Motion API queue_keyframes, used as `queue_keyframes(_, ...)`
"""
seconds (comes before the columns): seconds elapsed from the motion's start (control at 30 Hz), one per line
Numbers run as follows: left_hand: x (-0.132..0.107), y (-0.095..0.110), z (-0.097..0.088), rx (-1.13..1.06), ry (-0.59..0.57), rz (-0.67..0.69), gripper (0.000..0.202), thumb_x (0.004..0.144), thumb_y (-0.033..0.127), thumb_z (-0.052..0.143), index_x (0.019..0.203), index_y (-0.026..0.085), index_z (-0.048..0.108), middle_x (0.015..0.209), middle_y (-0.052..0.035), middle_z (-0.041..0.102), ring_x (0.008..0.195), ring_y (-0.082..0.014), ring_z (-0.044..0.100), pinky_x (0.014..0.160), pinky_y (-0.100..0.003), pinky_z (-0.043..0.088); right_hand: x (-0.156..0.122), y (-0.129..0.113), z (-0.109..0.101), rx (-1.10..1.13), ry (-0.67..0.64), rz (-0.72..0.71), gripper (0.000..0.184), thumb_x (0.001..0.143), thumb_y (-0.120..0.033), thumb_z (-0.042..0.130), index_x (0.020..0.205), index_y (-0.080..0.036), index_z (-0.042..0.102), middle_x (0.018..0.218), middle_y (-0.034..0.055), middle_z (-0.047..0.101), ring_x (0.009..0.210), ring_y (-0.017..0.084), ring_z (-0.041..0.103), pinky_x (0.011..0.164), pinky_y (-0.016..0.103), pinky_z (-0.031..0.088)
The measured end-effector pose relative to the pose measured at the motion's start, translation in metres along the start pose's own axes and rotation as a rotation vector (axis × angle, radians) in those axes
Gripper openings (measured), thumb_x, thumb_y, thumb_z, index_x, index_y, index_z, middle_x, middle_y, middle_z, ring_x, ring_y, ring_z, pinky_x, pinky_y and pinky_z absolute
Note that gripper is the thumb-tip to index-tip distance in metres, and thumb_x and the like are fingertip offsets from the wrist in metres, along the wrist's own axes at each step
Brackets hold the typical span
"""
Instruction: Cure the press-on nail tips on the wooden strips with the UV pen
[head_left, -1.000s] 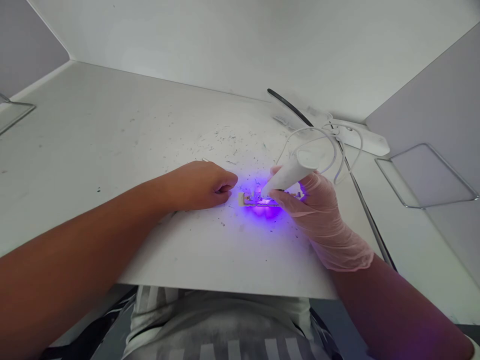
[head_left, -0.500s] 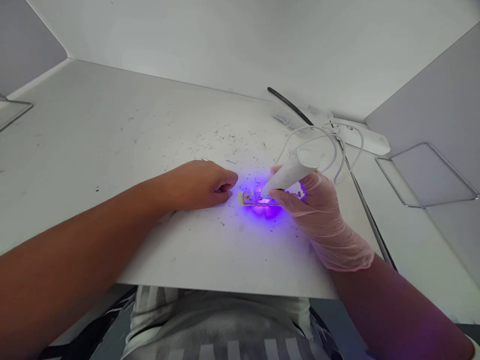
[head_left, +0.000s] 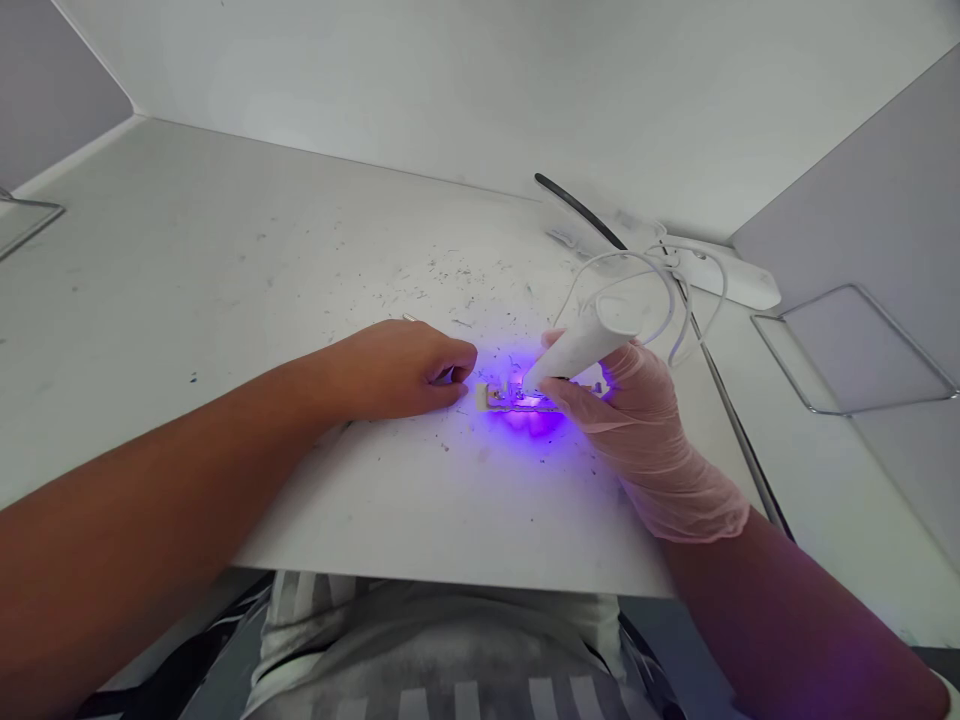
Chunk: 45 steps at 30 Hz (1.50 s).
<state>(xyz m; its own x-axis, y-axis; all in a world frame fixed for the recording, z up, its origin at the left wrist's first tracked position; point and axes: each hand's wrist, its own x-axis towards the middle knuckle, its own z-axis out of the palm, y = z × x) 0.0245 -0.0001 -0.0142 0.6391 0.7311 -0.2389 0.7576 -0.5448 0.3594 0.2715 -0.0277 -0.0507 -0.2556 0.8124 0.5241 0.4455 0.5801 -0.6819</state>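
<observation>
My bare left hand [head_left: 409,372] rests on the white tabletop [head_left: 420,500] with its fingers curled in, and nothing shows in the small gap between them. Just to its right lies a small flat part with a pale end block [head_left: 482,397] and a narrow strip. My right hand [head_left: 637,420], in a thin translucent glove, grips a white handheld UV lamp [head_left: 581,345]. The lamp leans over the part, its lower end close above it, though whether they touch I cannot tell. Violet light floods the part and the table around it. The gloved fingers cover the part's right portion.
A white cable [head_left: 667,290] loops behind the lamp beside a white elongated device [head_left: 727,275]. Dark scraps [head_left: 450,270] litter the tabletop. A black strip [head_left: 577,208] lies at the back. Wire frames stand at both sides, the right one [head_left: 855,290] nearer.
The curled fingers of my left hand have loosened very slightly, widening the gap between them. My right hand and the lit lamp have stayed in place.
</observation>
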Motion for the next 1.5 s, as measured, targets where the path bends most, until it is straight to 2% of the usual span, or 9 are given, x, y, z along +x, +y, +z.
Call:
queue_keyframes(0.37,-0.0028,-0.0007,-0.0036,-0.001,0.017,-0.027,0.009,0.083,0.027,0.049,0.079,0.022,0.056,0.064,0.0014,0.058,0.059,-0.0141,0.047,0.059,-0.029,0.029,0.0013,-0.0016,0.0009,0.017,0.004,-0.009,0.009,0.080,-0.032,0.072,0.086,-0.029,0.067,0.073,-0.0021,0.060,0.073,0.018,0.060,0.070,0.038,0.052)
queue_keyframes(0.67,-0.0029,-0.0018,-0.0053,0.022,0.012,-0.051,0.012,0.080,0.023,0.047,0.085,0.023,0.058,0.068,0.0009,0.059,0.063,-0.0151,0.050,0.061,-0.028,0.031,0.0008,-0.0014,0.0009,0.002,0.008,-0.034,0.008,0.081,-0.030,0.071,0.087,-0.029,0.067,0.071,-0.0028,0.060,0.073,0.019,0.060,0.071,0.039,0.051)
queue_keyframes(0.93,-0.0039,-0.0037,-0.0049,-0.026,0.002,0.001,0.013,0.084,0.031,0.052,0.085,0.023,0.062,0.064,0.0023,0.056,0.061,-0.0137,0.049,0.059,-0.028,0.030,0.0004,-0.0006,0.0008,0.013,0.017,-0.032,0.011,0.080,-0.030,0.073,0.090,-0.029,0.067,0.073,-0.0025,0.060,0.074,0.018,0.061,0.070,0.037,0.051)
queue_keyframes(1.1,-0.0031,-0.0053,-0.0033,-0.008,-0.014,0.011,0.014,0.085,0.033,0.052,0.084,0.023,0.062,0.063,0.0028,0.056,0.060,-0.0133,0.049,0.059,-0.028,0.031,0.0015,-0.0010,0.0014,0.018,0.005,-0.045,0.009,0.082,-0.032,0.071,0.089,-0.028,0.066,0.073,-0.0025,0.060,0.073,0.018,0.060,0.069,0.036,0.051)
queue_keyframes(1.27,-0.0026,-0.0028,-0.0037,0.016,-0.023,-0.022,0.014,0.083,0.031,0.051,0.074,0.022,0.055,0.063,0.0021,0.055,0.059,-0.0132,0.047,0.058,-0.029,0.030,0.0031,-0.0001,0.0013,-0.006,0.013,-0.094,0.008,0.082,-0.031,0.071,0.088,-0.028,0.067,0.069,-0.0033,0.058,0.071,0.017,0.059,0.068,0.036,0.049)
queue_keyframes(1.5,-0.0028,-0.0031,-0.0030,0.017,-0.035,-0.037,0.014,0.083,0.031,0.052,0.072,0.022,0.051,0.062,0.0025,0.055,0.060,-0.0141,0.047,0.058,-0.030,0.030,0.0023,0.0005,0.0008,-0.017,0.015,-0.082,0.009,0.082,-0.031,0.072,0.088,-0.028,0.066,0.071,-0.0033,0.060,0.072,0.017,0.060,0.070,0.037,0.049)
